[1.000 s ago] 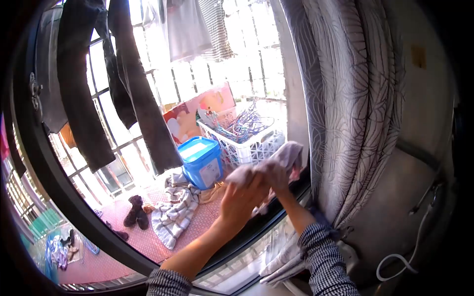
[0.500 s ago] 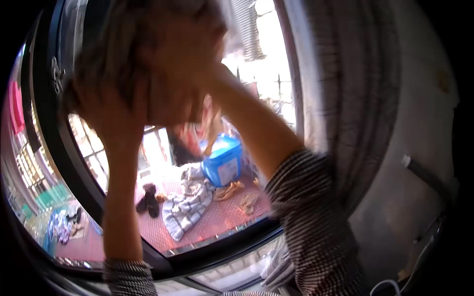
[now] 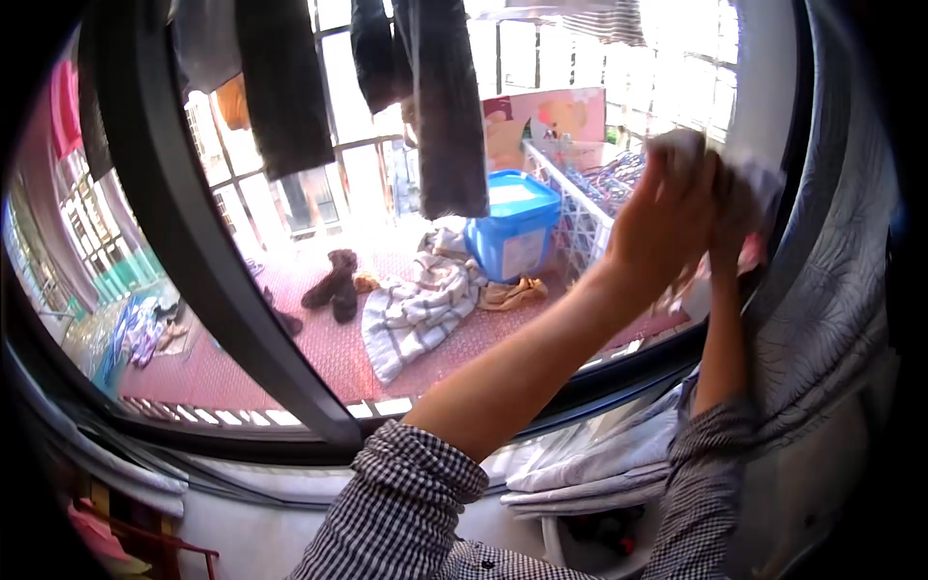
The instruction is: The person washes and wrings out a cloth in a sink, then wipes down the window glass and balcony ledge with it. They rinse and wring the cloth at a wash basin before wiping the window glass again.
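Gripping a pale cloth point(image 3: 680, 147), the left hand point(image 3: 667, 213) is raised to the right of the blue tub point(image 3: 514, 232) and nearer the viewer, its fingers curled closed around the fabric. The right hand point(image 3: 730, 217) is just beside it, farther right of the tub; it is blurred and partly hidden, so how its fingers stand cannot be told. The cloth shows above the left hand and again past the right hand, to the right of the tub. Beside the tub on its right is a white lattice basket point(image 3: 583, 230); behind the tub is a pink picture board point(image 3: 570, 111). Left of the tub, a striped cloth point(image 3: 416, 314) lies crumpled on the pink mat point(image 3: 335, 362), with a dark brown item point(image 3: 333, 285) farther left. A tan item point(image 3: 510, 295) lies just in front of the tub. Dark trousers point(image 3: 447, 106) hang at the tub's upper left.
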Demonstrator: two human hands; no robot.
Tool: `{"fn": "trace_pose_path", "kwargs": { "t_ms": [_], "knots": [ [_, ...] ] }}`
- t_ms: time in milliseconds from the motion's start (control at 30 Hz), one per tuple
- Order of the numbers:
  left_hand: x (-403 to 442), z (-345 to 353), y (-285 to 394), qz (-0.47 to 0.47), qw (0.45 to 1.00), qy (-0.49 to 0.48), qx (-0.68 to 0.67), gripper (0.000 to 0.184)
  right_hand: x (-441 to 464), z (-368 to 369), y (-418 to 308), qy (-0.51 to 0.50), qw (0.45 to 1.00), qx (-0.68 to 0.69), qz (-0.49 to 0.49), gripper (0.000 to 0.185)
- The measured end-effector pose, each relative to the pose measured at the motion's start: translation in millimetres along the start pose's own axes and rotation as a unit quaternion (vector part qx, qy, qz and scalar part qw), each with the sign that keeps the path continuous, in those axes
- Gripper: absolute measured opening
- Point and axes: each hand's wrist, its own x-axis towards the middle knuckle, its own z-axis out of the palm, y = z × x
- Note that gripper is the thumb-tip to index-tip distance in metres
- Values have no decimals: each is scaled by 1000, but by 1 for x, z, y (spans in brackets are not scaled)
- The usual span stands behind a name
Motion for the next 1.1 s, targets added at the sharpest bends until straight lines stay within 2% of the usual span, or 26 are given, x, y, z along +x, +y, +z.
{"fn": "trace_pose_path", "kwargs": {
  "t_ms": [33,67,133,167,200,233,267,333,367,400,433,467,500,533,567,600,667,700,733,800,833,867,967,1033,1067,1100],
  "knots": [
    [-22,-6,9,3,1000,-4,-19,49,-47,0,9,-30,998,-45,-12,46],
    [-45,-19,16,-8,998,-62,-25,48,-94,3,17,-72,986,-143,-56,45],
    [-73,-55,31,20,970,-243,0,31,-177,4,14,-142,944,-270,-125,43],
    [-118,-30,50,-67,996,-61,-23,28,-207,-6,-11,-233,970,-59,24,43],
    [-134,-51,48,-58,991,-117,-26,28,-235,-18,-38,-213,892,308,254,42],
    [-151,-85,43,-47,984,-172,-27,29,-264,-29,-64,-127,775,459,416,43],
    [-164,-112,38,-37,973,-228,-23,29,-279,-45,-73,-171,756,430,462,46],
    [-177,-154,38,-37,938,-344,-13,30,-291,-73,-120,-162,751,384,512,53],
    [-201,-170,37,-41,954,-289,-64,29,-287,-82,-151,-141,743,364,543,58],
    [-241,-182,60,-121,918,-346,-151,26,-280,-92,-183,-124,738,345,567,63],
    [-251,-204,63,-140,928,-312,-150,22,-269,-103,-215,-116,735,326,584,68],
    [-254,-222,63,-157,936,-274,-154,18,-254,-117,-241,-185,802,263,503,67],
    [-249,-242,56,-227,914,-286,-180,16,-240,-131,-268,-235,859,192,413,67],
    [-243,-262,53,-298,882,-300,-210,14,-244,-145,-279,-367,923,-63,99,64],
    [-229,-284,38,-287,909,-252,-167,13,-246,-148,-293,-345,934,-25,89,60],
    [-233,-300,31,-298,892,-290,-176,14,-250,-149,-310,-362,923,18,130,56],
    [-256,-323,17,-309,895,-286,-148,15,-241,-157,-361,-377,924,8,69,46],
    [-262,-344,-3,-289,876,-335,-191,17,-265,-147,-374,-343,919,96,172,39],
    [-280,-350,-4,-356,813,-391,-244,21,-287,-138,-377,-344,904,140,211,38],
    [-291,-363,-14,-374,767,-364,-372,29,-311,-131,-390,-362,880,190,240,39],
    [-298,-370,-17,-282,793,-413,-347,32,-315,-134,-398,-381,873,198,231,40],
    [-305,-367,-14,-311,774,-443,-327,32,-312,-136,-412,-371,874,210,232,38],
    [-316,-376,-27,-287,832,-348,-324,30,-302,-132,-447,-336,881,239,231,33],
    [-315,-384,-30,-296,847,-337,-286,28,-281,-131,-444,-319,915,211,131,32],
    [-327,-385,-25,-274,864,-332,-262,26,-263,-134,-443,-313,934,167,34,33],
    [-318,-384,-20,-277,861,-354,-237,27,-255,-136,-439,-326,930,167,17,32]
  ]
}}
